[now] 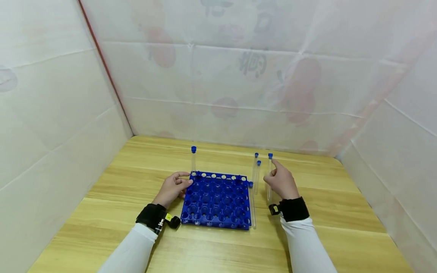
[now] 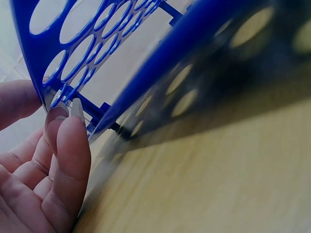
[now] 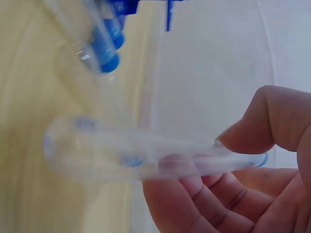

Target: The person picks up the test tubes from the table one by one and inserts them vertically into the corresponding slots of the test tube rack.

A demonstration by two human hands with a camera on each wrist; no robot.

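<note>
A blue test tube rack [image 1: 216, 201] with many round holes sits on the wooden table [image 1: 112, 182]. One clear tube with a blue cap [image 1: 193, 160] stands in its back left corner. My left hand [image 1: 173, 187] pinches the rack's left edge [image 2: 46, 73] between thumb and fingers [image 2: 68, 145]. My right hand [image 1: 280, 181] is to the right of the rack and holds a clear blue-capped tube [image 1: 270, 165] upright; in the right wrist view the tube [image 3: 121, 155] is pinched between thumb and fingers.
Two more capped tubes [image 1: 257, 168] stand upright by the rack's back right corner; what supports them is unclear. Another clear tube [image 1: 253, 212] lies along the rack's right side. White sheeted walls [image 1: 51, 113] enclose the table on three sides.
</note>
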